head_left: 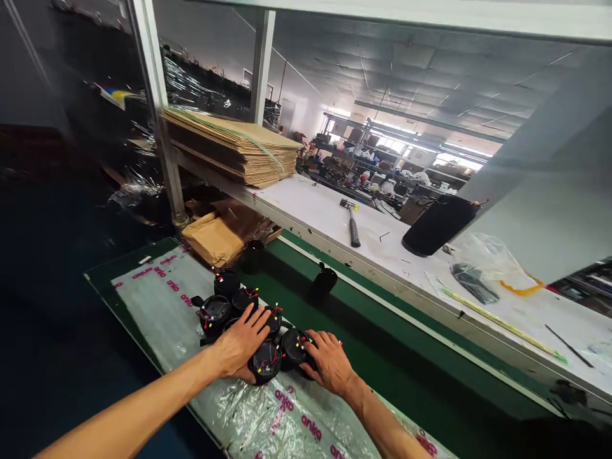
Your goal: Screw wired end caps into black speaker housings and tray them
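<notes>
Left hand (pixel 238 347) open on blk round parts (pixel 266 362); right hand (pixel 329 360) open on another.

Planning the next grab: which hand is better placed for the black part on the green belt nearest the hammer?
Probably right: the right hand lies almost straight before that black part, with bare belt between; the left hand rests farther off on the cluster.

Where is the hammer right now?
In the head view, mid-frame, the hammer lies on the white shelf above the green belt, between the cardboard stack and the black cylinder.
</notes>
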Demonstrator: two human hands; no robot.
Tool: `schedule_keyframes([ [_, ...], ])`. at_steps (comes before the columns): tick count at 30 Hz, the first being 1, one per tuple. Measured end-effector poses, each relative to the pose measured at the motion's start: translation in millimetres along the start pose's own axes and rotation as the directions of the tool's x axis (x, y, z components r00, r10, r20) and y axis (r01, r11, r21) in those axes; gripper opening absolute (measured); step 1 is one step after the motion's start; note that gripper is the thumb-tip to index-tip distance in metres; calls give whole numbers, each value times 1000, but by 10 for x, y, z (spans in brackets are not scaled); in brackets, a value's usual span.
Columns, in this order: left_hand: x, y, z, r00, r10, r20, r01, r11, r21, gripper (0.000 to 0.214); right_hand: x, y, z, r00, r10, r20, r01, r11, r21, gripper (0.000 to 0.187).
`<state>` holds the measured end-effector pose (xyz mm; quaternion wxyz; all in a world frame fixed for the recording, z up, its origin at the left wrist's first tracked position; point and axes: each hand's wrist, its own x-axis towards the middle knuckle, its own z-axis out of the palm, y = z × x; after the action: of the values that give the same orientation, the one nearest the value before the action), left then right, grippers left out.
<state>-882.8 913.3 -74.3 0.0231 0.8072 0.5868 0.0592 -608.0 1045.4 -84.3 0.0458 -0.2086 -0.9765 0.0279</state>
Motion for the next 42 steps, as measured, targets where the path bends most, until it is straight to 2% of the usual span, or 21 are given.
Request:
schedule_keyframes([
  [4,127,-47,73,997,67,28,-67,998,0,118,-121,-128,34,986,160,-39,-158,986,46,32],
  [7,168,-76,139,998,64,23,-64,998,5,122,-373,-184,71,945,316,-82,-304,944,125,28],
  [12,92,-31,177,996,93,-9,-93,996,-2,102,-932,-277,149,853,510,-112,-461,836,299,29],
  [15,56,49,138,996,83,-46,-82,997,15,95,-1134,-351,227,800,591,-103,-519,769,374,31],
  [19,128,118,70,993,84,-79,-82,996,38,87,-1209,-387,300,734,671,-99,-575,693,434,34],
  [22,169,118,21,994,87,-72,-86,996,23,87,-1219,-393,296,703,704,-98,-598,660,454,34],
  [27,112,248,-128,997,20,-75,-26,996,-84,89,-1204,-467,234,692,717,-86,-610,644,462,28],
  [30,210,485,-154,997,27,-74,-42,976,-214,72,-1133,-523,190,701,709,-75,-610,651,452,23],
  [32,384,668,-70,996,82,-31,-87,937,-337,64,-1076,-560,154,712,699,-66,-611,664,432,23],
  [33,493,752,2,995,104,5,-93,910,-403,70,-1053,-580,133,719,692,-61,-612,672,417,25],
  [36,817,931,256,985,127,118,-35,815,-578,106,-1032,-651,55,730,681,-51,-625,696,353,37],
  [37,901,966,329,980,138,144,-16,776,-631,111,-1043,-674,28,727,684,-52,-634,699,331,40],
  [39,1013,1020,435,972,170,165,4,688,-726,107,-1090,-712,-21,711,700,-66,-657,694,295,42],
  [42,1070,1109,486,970,184,158,29,559,-828,83,-1214,-720,-68,685,721,-103,-676,682,279,47],
])
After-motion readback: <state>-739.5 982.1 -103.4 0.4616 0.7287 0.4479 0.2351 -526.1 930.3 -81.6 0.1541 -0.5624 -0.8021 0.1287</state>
